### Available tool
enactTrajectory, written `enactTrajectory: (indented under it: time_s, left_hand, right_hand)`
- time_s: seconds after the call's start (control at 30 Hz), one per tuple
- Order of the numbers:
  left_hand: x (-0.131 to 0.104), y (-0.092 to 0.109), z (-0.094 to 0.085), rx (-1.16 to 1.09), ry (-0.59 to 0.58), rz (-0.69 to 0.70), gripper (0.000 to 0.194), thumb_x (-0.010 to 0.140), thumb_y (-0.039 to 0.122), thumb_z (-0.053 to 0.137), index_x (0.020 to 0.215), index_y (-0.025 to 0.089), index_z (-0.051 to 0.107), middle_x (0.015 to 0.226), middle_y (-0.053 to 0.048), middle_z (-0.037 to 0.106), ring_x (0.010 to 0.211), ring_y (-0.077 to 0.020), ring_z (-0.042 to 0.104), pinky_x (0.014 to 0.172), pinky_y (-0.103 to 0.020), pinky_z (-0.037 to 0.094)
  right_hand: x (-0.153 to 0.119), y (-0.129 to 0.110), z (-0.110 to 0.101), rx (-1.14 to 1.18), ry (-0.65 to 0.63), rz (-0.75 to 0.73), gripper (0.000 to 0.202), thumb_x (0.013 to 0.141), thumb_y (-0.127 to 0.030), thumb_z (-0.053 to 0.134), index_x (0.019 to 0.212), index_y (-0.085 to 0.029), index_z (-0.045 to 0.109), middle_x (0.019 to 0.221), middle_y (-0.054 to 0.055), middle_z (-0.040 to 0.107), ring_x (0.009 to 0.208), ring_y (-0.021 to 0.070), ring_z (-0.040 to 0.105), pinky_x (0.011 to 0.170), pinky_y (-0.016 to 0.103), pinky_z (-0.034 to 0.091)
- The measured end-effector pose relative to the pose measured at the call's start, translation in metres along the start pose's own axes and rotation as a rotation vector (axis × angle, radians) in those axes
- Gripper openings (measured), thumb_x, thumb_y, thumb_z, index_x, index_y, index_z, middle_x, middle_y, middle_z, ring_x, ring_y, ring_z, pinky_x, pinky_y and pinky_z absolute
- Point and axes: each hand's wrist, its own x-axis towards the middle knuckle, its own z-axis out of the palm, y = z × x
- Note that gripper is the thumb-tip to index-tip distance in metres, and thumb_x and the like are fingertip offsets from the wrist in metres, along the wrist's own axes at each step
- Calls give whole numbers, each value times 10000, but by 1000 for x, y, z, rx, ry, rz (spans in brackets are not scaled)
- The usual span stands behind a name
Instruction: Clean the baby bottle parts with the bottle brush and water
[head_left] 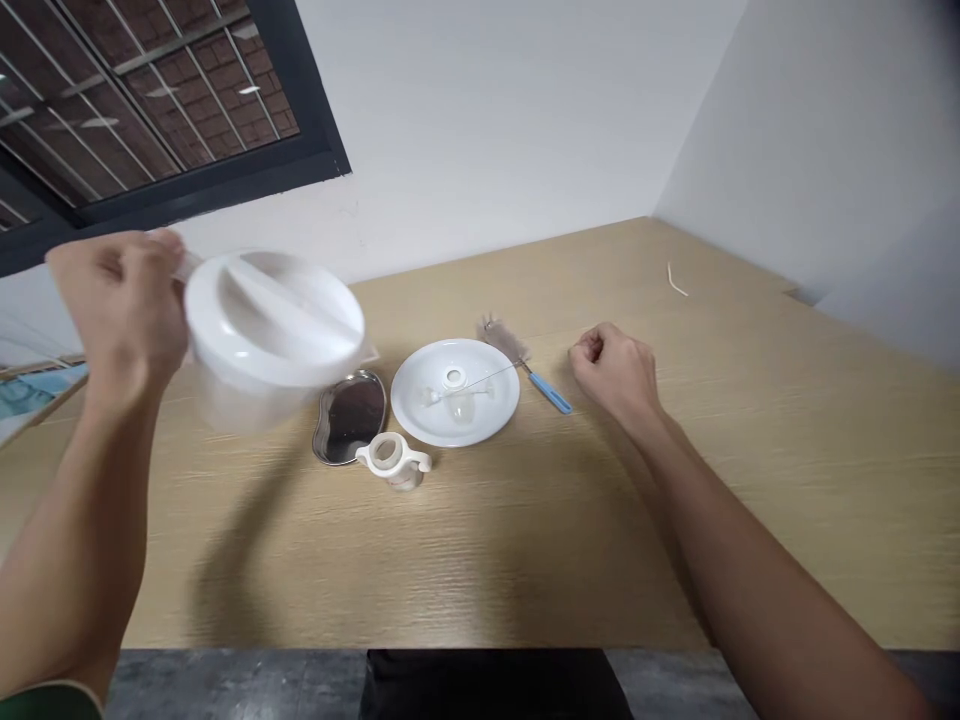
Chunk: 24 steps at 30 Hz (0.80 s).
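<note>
My left hand is wrapped round the handle of a white lidded pitcher, held up above the left part of the table and slightly blurred. My right hand rests as a loose fist on the table, with nothing visible in it. Between the hands lies a white plate with a small white ring, a thin brush and a clear piece on it. A brush with a blue handle touches the plate's right side. Nearer the pitcher are a kidney-shaped metal tray and a small white eared cup.
The wooden table meets a white wall at the back. A bent white strip lies at the back right. At the far left is a box edge with blue cloth, below a barred window.
</note>
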Motion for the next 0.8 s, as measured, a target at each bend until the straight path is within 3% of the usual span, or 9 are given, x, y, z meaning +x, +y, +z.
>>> enactTrajectory:
  time_s: [0.07,0.1,0.2,0.3,0.4,0.47,0.6,0.8]
  left_hand:
    - [-3,25,8,-4,-17,94,276,788,376,530,571,213,484,518,45,327,508,-106,283,523,-331,188]
    - [-5,37,12,23,-100,168,310,806,398,535,564,212,484,511,49,302,509,-103,280,533,-333,200]
    - [-9,69,24,78,-155,405,420,787,511,533,527,236,349,472,50,266,475,-93,246,527,-328,203]
    - [-9,90,38,154,-304,502,509,815,632,544,575,244,318,477,42,327,466,-99,294,530,-320,236]
    - [-6,100,51,181,-476,607,534,849,681,499,602,252,298,485,27,367,474,-117,314,518,-321,243]
    - [-4,104,59,165,-528,688,536,863,685,487,610,255,291,478,28,364,480,-125,298,513,-324,237]
    - [0,107,71,160,-577,767,484,911,647,504,652,246,432,488,36,365,509,-141,345,535,-329,255]
    - [4,109,83,243,-630,844,524,902,720,479,744,236,605,536,-12,505,511,-186,443,551,-353,260]
  right_hand:
    - [0,-1,-1,16,13,-6,124,757,-236,581,740,-267,462,721,49,637,715,239,597,736,360,432]
    - [0,-2,-1,21,19,-12,127,748,-233,584,733,-267,462,708,44,629,707,236,595,736,359,435]
    - [0,-2,-1,23,26,-31,133,736,-231,588,717,-267,461,685,38,614,696,235,594,729,360,434]
    - [-1,-2,-1,35,24,-47,122,750,-233,583,730,-262,466,699,49,622,713,241,607,742,367,434]
    - [-2,-1,1,66,47,-62,28,811,-243,538,798,-248,515,756,70,657,746,246,624,778,373,439]
    - [-1,-1,1,61,73,-65,71,874,-272,490,856,-235,548,792,85,677,756,250,622,773,372,431]
    - [0,1,2,17,98,-58,169,939,-322,436,871,-228,558,791,93,676,735,246,589,710,354,379]
    - [2,2,0,-24,96,-59,305,973,-362,384,712,-245,491,649,64,595,621,210,493,645,342,289]
